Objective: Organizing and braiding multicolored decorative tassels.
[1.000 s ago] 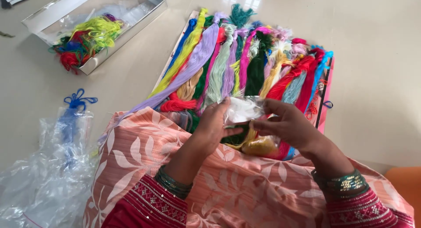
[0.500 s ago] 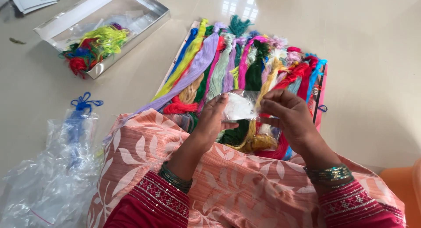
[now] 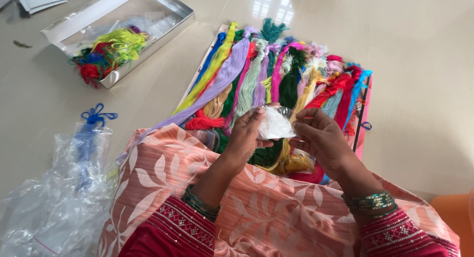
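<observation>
- Left hand and right hand pinch a small clear pouch of white thread at frame centre, above the coloured thread skeins.
- The pouch appears light, soft and slippery; grip its edges.

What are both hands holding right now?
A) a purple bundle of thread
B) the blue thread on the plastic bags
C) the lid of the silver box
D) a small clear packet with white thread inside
D: the left hand and right hand pinch a small clear packet with white inside, held above the tray of coloured threads.
</observation>
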